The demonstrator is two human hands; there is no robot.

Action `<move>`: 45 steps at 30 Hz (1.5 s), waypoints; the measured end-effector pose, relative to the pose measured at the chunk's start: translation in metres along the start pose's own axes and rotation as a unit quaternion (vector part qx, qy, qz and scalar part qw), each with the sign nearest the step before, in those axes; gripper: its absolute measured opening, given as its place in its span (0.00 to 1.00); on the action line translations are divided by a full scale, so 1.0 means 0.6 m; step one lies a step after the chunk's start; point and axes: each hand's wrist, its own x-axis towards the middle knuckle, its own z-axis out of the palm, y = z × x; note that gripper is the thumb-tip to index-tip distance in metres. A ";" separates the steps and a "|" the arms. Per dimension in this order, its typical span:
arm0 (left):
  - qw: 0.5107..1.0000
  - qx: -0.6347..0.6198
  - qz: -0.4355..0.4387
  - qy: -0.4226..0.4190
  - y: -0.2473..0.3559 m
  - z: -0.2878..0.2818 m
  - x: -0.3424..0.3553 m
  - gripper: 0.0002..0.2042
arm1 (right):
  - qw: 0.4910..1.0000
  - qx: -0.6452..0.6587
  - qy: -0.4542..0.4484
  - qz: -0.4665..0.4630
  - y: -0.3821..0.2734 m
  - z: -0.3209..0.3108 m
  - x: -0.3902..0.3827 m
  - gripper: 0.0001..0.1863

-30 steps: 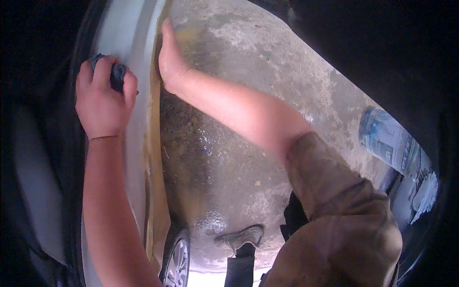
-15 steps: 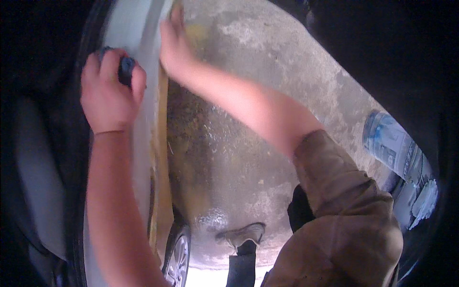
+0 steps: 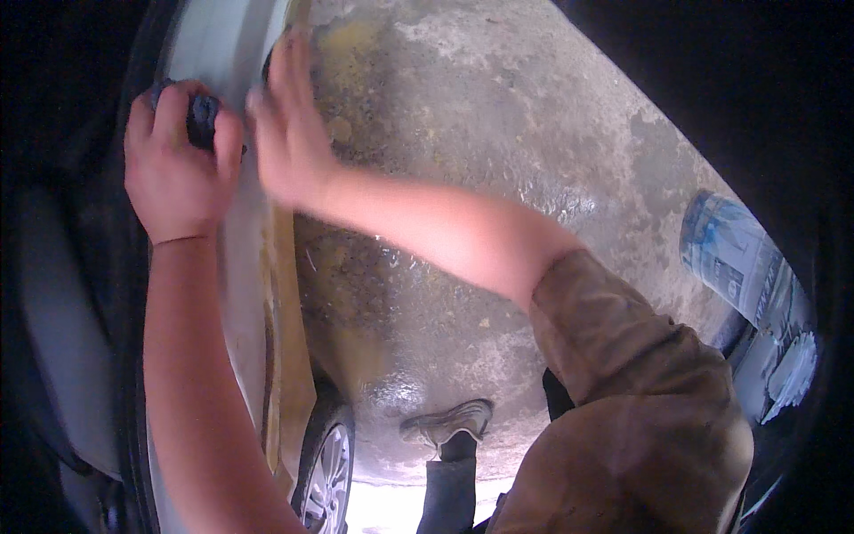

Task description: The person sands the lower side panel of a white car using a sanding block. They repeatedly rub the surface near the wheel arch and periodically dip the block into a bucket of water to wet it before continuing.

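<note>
My left hand [image 3: 182, 169] is curled round a dark blue-grey crumpled cloth [image 3: 203, 120], which rests on the pale painted sill [image 3: 242, 303] of a car. Close to its right, my right hand [image 3: 298, 142] lies along the outer edge of the sill with its fingers stretched out, slightly smeared by motion. Something dark shows beside its fingertips; whether the palm covers anything is hidden. Below the sill runs a yellowish lower panel [image 3: 292, 347].
A car wheel [image 3: 327, 472] stands at the bottom, beside a shoe [image 3: 455, 422] and dark trouser leg. The concrete floor [image 3: 480, 116] has wet patches and yellow stains. At the right is a paint-smeared bucket [image 3: 734, 254]. Dark car parts border both sides.
My right hand has slid nearer along the sill edge, toward my left hand. My left hand with the cloth appears slightly further left, as the whole view has shifted a little.
</note>
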 end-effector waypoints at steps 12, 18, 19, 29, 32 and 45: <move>0.999 -0.005 -0.034 -0.024 0.003 -0.005 -0.005 0.12 | 0.997 -0.079 -0.020 -0.012 -0.010 0.006 -0.023 0.44; 0.999 0.006 -0.034 0.001 0.005 -0.002 -0.002 0.12 | 0.995 -0.086 -0.056 0.017 -0.011 -0.013 0.025 0.43; 0.999 -0.001 -0.038 -0.001 0.006 -0.002 -0.003 0.12 | 0.999 -0.053 0.000 -0.012 -0.002 -0.023 0.098 0.42; 1.000 0.004 -0.030 0.008 0.011 -0.004 0.001 0.12 | 0.985 -0.133 -0.113 -0.013 0.005 -0.048 0.065 0.43; 1.000 0.011 -0.030 -0.001 0.011 -0.006 -0.002 0.12 | 0.999 0.002 0.039 -0.019 0.041 -0.045 0.202 0.40; 0.997 -0.003 -0.072 -0.025 0.015 -0.006 -0.001 0.13 | 1.000 -0.013 -0.005 0.015 0.030 -0.050 0.183 0.48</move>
